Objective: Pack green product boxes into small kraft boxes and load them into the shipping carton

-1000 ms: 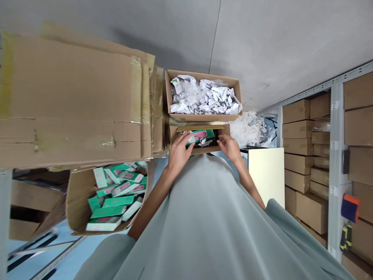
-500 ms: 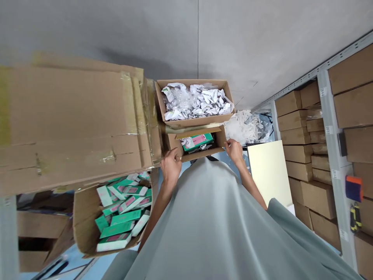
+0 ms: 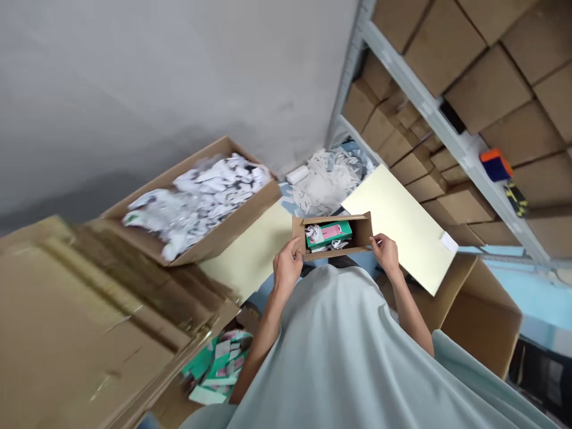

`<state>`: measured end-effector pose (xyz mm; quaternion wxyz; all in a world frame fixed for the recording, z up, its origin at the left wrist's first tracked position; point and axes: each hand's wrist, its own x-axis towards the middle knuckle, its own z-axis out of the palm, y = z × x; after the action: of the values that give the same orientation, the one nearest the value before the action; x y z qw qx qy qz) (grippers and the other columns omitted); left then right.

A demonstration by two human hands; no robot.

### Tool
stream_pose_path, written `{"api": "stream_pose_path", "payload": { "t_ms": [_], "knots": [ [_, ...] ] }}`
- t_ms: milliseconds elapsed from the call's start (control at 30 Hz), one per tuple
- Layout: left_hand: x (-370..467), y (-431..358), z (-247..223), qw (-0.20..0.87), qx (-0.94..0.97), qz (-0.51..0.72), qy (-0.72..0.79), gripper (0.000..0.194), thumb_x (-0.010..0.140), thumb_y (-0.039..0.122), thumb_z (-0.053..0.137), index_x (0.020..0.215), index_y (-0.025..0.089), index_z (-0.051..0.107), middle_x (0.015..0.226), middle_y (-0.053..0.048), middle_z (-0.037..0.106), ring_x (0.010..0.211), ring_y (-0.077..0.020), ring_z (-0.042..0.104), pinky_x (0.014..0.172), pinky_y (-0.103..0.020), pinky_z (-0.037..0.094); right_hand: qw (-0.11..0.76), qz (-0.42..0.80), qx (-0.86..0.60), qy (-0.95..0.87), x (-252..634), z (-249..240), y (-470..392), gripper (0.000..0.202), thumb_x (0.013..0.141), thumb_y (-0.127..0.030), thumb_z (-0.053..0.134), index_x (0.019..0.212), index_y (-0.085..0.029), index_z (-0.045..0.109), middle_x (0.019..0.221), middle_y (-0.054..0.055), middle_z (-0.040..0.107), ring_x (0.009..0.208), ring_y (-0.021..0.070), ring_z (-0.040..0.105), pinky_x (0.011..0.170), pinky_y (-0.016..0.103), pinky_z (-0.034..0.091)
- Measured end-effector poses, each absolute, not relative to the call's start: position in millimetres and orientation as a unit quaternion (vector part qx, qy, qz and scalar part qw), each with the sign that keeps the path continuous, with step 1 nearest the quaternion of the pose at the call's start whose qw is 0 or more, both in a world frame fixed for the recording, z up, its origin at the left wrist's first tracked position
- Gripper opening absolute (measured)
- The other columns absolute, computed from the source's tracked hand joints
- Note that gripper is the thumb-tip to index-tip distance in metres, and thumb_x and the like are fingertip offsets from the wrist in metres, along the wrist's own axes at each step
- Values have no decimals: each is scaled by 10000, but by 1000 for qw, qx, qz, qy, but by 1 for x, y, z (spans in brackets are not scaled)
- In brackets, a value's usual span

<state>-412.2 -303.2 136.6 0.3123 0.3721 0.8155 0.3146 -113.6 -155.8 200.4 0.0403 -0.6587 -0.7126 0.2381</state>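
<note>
A small open cardboard box [image 3: 333, 253] is held in front of my body, between both hands. My left hand [image 3: 287, 262] pinches its left end and my right hand [image 3: 385, 253] grips its right end. Inside lies a green box with a pink panel [image 3: 330, 232], with crumpled white paper [image 3: 314, 233] at its left and below it. The right part of the cardboard box shows bare cardboard.
A larger carton [image 3: 236, 223] of crumpled paper stands at left, beside flattened cardboard [image 3: 89, 333]. Green boxes [image 3: 223, 363] lie lower left. White scraps [image 3: 328, 179] cover the floor ahead. At right are a pale board [image 3: 402, 226], an open carton [image 3: 478, 310] and shelved boxes [image 3: 487, 89].
My view and body have turned to the right. Both hands have carried the small cardboard box away from the paper-filled carton, and a large open carton has come into view at right.
</note>
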Motion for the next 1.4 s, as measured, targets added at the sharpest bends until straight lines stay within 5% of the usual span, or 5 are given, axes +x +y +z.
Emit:
{"api": "stream_pose_path", "payload": {
  "t_ms": [467,733,1000,1167,1400],
  "knots": [
    [-227,-78,122,347,605,196,689,353,1003,177,589,1149,258,901,1094,-41,888,964,-254,819,914,-326,610,186,264,-794,-515,101,152,-134,284,1058,-437,589,933,-232,740,916,74,835,802,245,767,776,316,518],
    [-139,-4,96,350,656,162,649,431,975,124,525,1129,247,909,1153,-68,878,1266,-287,793,1094,-368,614,192,306,-823,-439,178,137,-110,212,1053,-392,637,951,-243,748,963,50,845,839,234,783,838,321,574],
    [-142,-10,103,327,633,248,656,613,975,368,743,1556,201,642,1529,-157,723,1104,-259,801,969,-399,683,197,202,-810,-514,189,135,-59,590,1012,-329,752,1574,-197,627,1594,196,611,1356,342,688,1015,450,651],
    [-136,-21,102,314,625,265,663,529,998,359,687,1491,171,657,1394,-173,753,1065,-264,801,938,-407,686,162,204,-787,-559,203,138,-4,264,1076,-312,709,1302,-223,813,1357,144,759,1315,340,689,1086,450,611],
    [-133,-24,100,348,738,185,548,406,1086,467,595,1380,232,745,1385,-130,795,1291,-320,750,1159,-479,599,207,259,-808,-487,216,123,35,252,1035,-306,735,1258,-211,802,1199,96,826,999,253,777,1057,406,596]
  ]
}}
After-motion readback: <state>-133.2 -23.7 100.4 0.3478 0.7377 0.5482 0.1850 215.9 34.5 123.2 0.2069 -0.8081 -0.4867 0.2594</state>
